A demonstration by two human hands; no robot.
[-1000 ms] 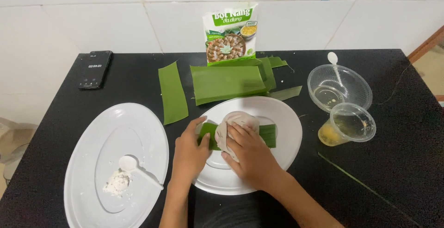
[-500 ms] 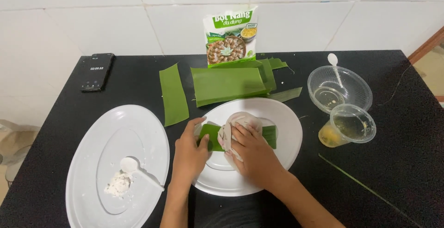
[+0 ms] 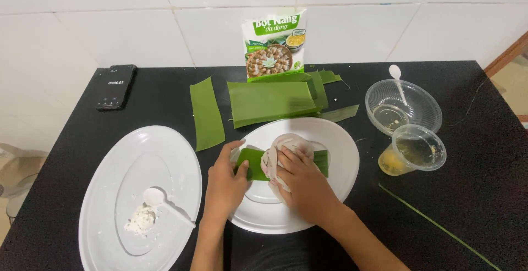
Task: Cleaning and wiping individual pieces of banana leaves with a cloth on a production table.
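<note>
A strip of green leaf lies across a round white plate near the table's front. My left hand pins the strip's left end to the plate with thumb and fingers. My right hand presses a pale patterned cloth onto the middle of the strip, fingers closed over it. The part of the leaf under the cloth and hand is hidden.
An oval white platter with white paste and a white spoon sits at the left. Cut leaf pieces and a narrow strip lie behind, a food packet at the wall. Clear bowl, cup of yellow liquid, phone.
My right hand and the cloth have shifted slightly along the leaf; my left hand stays on the leaf's left end. Nothing else on the table moved.
</note>
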